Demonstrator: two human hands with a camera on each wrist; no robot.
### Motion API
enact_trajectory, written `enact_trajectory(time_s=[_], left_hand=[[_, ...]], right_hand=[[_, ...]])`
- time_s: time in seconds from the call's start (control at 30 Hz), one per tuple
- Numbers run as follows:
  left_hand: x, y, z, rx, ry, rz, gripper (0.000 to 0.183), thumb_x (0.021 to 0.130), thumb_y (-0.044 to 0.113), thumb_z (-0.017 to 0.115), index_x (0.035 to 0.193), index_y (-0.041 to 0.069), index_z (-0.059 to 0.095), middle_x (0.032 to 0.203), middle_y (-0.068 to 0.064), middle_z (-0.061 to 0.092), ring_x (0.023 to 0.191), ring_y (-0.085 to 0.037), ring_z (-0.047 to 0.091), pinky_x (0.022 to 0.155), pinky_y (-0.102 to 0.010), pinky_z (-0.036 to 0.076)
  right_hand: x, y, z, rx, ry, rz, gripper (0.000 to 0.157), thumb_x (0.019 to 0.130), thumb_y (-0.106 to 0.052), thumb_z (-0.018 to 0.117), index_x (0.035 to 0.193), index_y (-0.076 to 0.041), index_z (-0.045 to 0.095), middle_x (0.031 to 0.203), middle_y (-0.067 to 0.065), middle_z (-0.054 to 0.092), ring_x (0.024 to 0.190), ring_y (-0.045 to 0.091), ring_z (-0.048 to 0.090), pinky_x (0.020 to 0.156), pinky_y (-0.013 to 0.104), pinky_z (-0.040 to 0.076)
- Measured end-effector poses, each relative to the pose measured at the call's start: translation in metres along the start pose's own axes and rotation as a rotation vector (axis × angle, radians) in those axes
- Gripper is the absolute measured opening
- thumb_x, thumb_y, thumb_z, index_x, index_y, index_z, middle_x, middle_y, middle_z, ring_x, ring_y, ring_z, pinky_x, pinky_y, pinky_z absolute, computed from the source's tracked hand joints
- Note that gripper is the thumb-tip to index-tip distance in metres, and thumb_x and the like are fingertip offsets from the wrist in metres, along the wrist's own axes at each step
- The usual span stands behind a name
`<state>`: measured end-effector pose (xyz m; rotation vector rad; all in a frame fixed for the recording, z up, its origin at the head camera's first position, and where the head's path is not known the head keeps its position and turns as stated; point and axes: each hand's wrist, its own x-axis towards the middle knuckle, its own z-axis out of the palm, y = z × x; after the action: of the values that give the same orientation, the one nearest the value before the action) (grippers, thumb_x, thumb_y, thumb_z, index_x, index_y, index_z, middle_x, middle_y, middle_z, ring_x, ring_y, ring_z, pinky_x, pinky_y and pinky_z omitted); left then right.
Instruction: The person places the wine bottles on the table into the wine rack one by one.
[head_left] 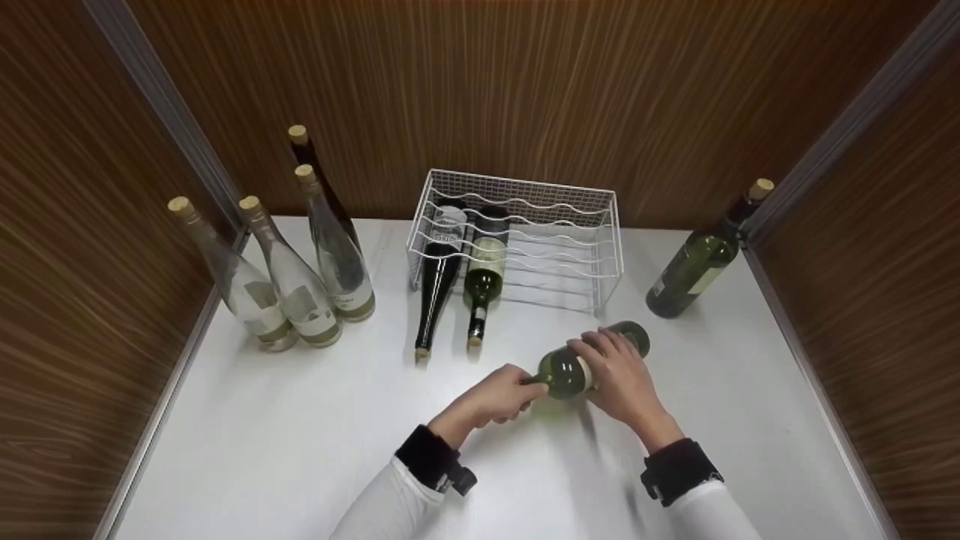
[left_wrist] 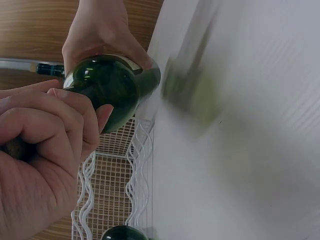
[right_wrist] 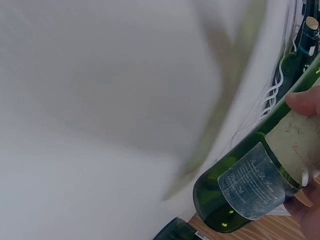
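Both hands hold one green wine bottle (head_left: 564, 373), tilted nearly flat above the white table in front of the rack. The left hand (head_left: 504, 394) is wrapped round its neck; in the left wrist view, the cork end shows inside the curled fingers. My right hand (head_left: 619, 375) grips the bottle's body from above, its thumb on the pale label. In the right wrist view the bottle's base and a dark back label (right_wrist: 252, 182) are plain to see. Behind stands a white wire wine rack (head_left: 517, 180), holding a dark bottle (head_left: 439, 281) and a green bottle (head_left: 484, 281) lying neck forward.
Several corked bottles, clear ones (head_left: 300, 304) and a dark one (head_left: 322, 176), stand upright at the left. Another green bottle (head_left: 694, 270) stands at the right, near the wall. Wood-grain panels (head_left: 525, 90) enclose the white tabletop (head_left: 262, 450) at the back and sides.
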<state>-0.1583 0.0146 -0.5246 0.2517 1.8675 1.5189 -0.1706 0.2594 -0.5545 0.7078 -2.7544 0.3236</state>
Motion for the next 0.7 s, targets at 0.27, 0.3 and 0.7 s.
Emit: enact_trajectory(time_s=[0.27,0.3,0.7], left_hand=[[-0.016,-0.005,0.005,-0.066,0.053,0.014,0.032,0.099,0.024,0.055,0.069,0.012,0.053,0.054,0.004,0.041,0.039,-0.005,0.027,0.036,-0.021,0.019],[-0.017,-0.005,0.006,-0.068,0.064,0.015,0.033,0.099,0.025,0.056,0.069,0.012,0.052,0.054,0.004,0.041,0.039,-0.005,0.027,0.036,-0.021,0.019],[-0.032,-0.014,0.002,-0.233,0.145,0.005,0.032,0.1,0.025,0.055,0.073,0.009,0.052,0.059,0.002,0.044,0.04,-0.005,0.028,0.035,-0.02,0.018]], right_hand=[[0.003,-0.007,-0.002,0.041,-0.015,-0.03,0.09,0.052,-0.008,0.096,0.134,-0.018,0.059,0.134,0.009,0.057,0.129,0.037,0.046,0.106,0.06,0.031],[0.004,-0.007,-0.002,0.041,-0.012,-0.037,0.091,0.051,-0.007,0.095,0.134,-0.019,0.059,0.134,0.009,0.057,0.129,0.037,0.046,0.106,0.06,0.031],[0.007,-0.014,0.003,0.154,0.074,0.056,0.098,0.057,-0.007,0.095,0.144,-0.012,0.049,0.145,0.015,0.045,0.136,0.041,0.036,0.104,0.06,0.034]])
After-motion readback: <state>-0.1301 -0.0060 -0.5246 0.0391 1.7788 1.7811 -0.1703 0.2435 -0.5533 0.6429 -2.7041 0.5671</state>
